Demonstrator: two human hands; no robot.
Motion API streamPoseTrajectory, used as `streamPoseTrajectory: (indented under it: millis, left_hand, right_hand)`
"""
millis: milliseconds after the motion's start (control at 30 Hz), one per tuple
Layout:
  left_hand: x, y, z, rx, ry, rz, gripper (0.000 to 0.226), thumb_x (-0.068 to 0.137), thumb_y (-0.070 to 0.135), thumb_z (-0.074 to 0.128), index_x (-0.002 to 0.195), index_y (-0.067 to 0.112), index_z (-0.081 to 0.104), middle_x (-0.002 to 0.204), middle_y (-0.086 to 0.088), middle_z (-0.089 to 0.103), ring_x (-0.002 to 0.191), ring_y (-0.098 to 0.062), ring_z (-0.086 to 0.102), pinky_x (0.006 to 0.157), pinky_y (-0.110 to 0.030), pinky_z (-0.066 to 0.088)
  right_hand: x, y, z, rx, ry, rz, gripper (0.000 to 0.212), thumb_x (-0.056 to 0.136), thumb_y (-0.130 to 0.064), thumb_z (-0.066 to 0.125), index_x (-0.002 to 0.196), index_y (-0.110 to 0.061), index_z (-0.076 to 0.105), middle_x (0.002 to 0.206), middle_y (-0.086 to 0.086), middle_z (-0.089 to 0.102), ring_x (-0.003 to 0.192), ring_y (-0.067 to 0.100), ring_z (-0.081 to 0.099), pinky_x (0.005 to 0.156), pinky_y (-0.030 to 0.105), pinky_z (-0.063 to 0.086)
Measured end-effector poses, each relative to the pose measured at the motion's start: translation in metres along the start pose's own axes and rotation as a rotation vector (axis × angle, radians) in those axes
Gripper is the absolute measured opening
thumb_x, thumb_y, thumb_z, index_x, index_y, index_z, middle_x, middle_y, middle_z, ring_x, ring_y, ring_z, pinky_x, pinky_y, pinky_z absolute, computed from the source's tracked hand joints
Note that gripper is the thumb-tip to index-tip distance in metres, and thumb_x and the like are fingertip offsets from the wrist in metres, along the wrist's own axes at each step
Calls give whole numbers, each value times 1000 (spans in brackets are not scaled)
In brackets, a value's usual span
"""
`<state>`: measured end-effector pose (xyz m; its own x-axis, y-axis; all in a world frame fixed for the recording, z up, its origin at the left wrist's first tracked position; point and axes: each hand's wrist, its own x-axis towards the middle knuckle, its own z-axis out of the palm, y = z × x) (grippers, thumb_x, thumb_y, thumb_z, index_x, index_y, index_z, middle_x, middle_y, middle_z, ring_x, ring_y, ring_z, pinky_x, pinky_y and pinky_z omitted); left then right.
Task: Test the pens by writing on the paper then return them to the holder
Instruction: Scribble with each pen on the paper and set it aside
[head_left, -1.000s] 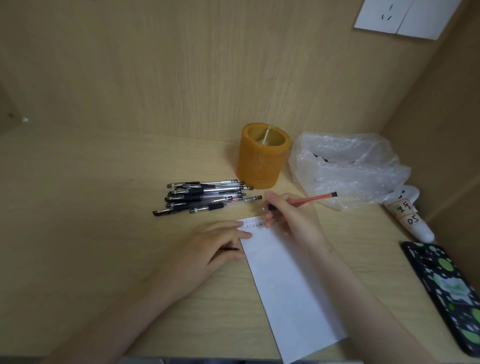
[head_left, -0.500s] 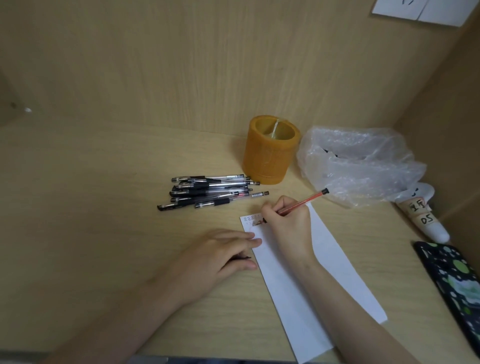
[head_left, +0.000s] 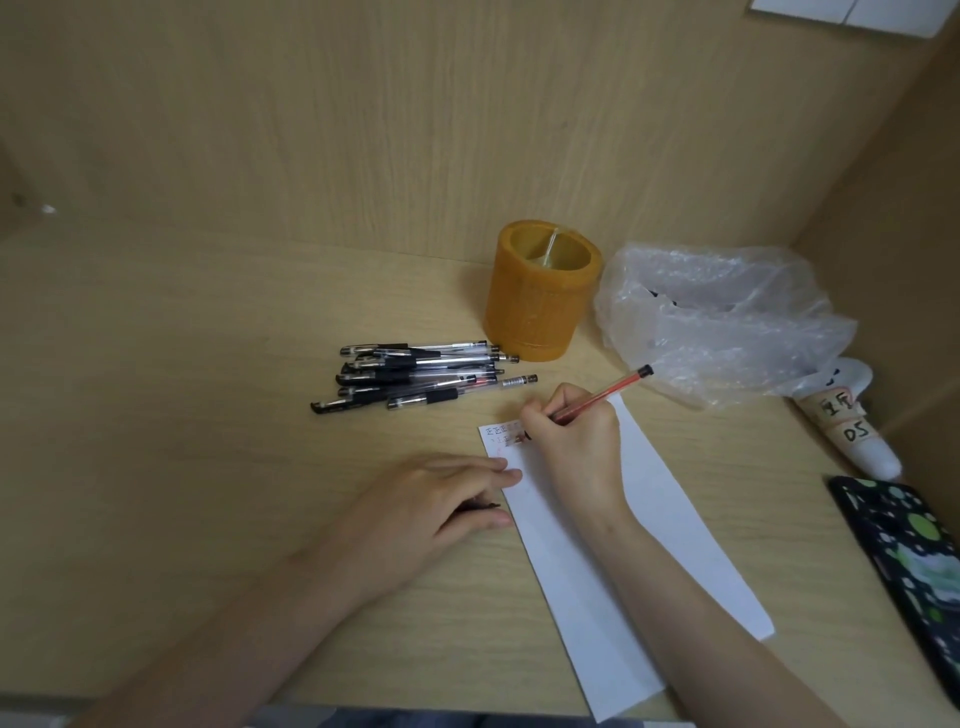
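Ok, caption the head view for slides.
Right hand tests a red pen on a white paper strip; left hand steadies it.

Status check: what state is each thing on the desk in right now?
red pen: gripped by right hand, tip on paper
left hand: flat, fingertips on paper's edge
paper: flat, marks at top
holder: upright, no pens visible
pen pile: lying outside holder
plastic bag: crumpled
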<state>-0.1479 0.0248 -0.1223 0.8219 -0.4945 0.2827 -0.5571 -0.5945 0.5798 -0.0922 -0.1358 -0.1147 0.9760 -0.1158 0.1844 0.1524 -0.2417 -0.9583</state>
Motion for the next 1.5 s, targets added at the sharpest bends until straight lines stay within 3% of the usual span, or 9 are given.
streamPoseTrajectory:
  millis: [100, 267, 467, 800, 933, 1033, 1133, 1300, 1500]
  left_hand:
    - [0, 0, 0, -8, 3, -25, 52, 83, 62, 34, 115, 31, 60, 113, 14, 65, 120, 12, 40, 94, -4, 30]
    - [-1, -1, 0, -9, -16, -34, 53, 83, 63, 37, 115, 28, 61, 114, 14, 64, 117, 6, 49, 95, -8, 33]
    - [-1, 0, -1, -16, -8, -52, 48, 83, 60, 39, 112, 29, 61, 118, 14, 63, 116, 5, 50, 95, -16, 38]
    - [0, 2, -3, 11, -31, -53, 53, 82, 59, 40, 119, 28, 60, 113, 14, 64, 118, 7, 44, 92, -2, 29]
    - [0, 3, -3, 4, -24, -44, 51, 83, 57, 39, 118, 28, 61, 96, 26, 56, 120, 9, 42, 92, -4, 31]
    - [0, 1, -2, 0, -16, -33, 46, 83, 62, 37, 112, 33, 59, 108, 22, 62, 118, 14, 41, 94, -8, 33]
    - [-2, 1, -2, 3, -19, -29, 49, 84, 57, 38, 116, 28, 61, 104, 14, 68, 116, 24, 33, 94, 0, 27]
    - [0, 2, -2, 7, -20, -41, 30, 84, 56, 40, 103, 37, 53, 114, 13, 66, 119, 13, 40, 96, -2, 27]
    - [-1, 2, -3, 2, -18, -39, 50, 83, 56, 42, 120, 28, 60, 97, 25, 61, 120, 12, 40, 94, 0, 28]
  right_hand:
    - [-1, -2, -1, 12, -11, 4, 39, 80, 5, 59, 52, -14, 39, 38, -18, 43, 43, -1, 42, 48, 9, 32]
    - [-2, -5, -1, -4, -34, 3, 37, 77, 8, 58, 52, -11, 38, 37, -16, 42, 42, -2, 42, 46, 8, 31]
    - [-2, -5, -2, -7, -32, -17, 37, 76, 7, 58, 52, -12, 39, 37, -17, 42, 42, -1, 40, 46, 8, 30]
    - [-2, -4, -2, 6, -56, -13, 38, 77, 9, 58, 52, -12, 39, 38, -18, 44, 42, -3, 42, 47, 7, 31]
    - [-2, -3, -2, 2, -40, -9, 37, 76, 7, 59, 52, -12, 39, 37, -15, 41, 42, -1, 38, 46, 9, 29]
    - [-2, -4, -2, -4, -44, -5, 36, 75, 8, 59, 52, -11, 39, 37, -15, 41, 41, -1, 39, 46, 8, 30]
    - [-1, -2, -1, -13, -10, -9, 36, 75, 6, 58, 53, -12, 37, 39, -14, 38, 42, 2, 35, 46, 10, 28]
    - [0, 2, -1, -16, 4, -5, 36, 76, 6, 57, 53, -12, 37, 42, -13, 35, 44, 3, 32, 47, 12, 29]
    - [11, -1, -16, 275, 69, 143, 44, 86, -6, 64, 52, -15, 38, 43, -6, 38, 40, 7, 33, 44, 17, 30]
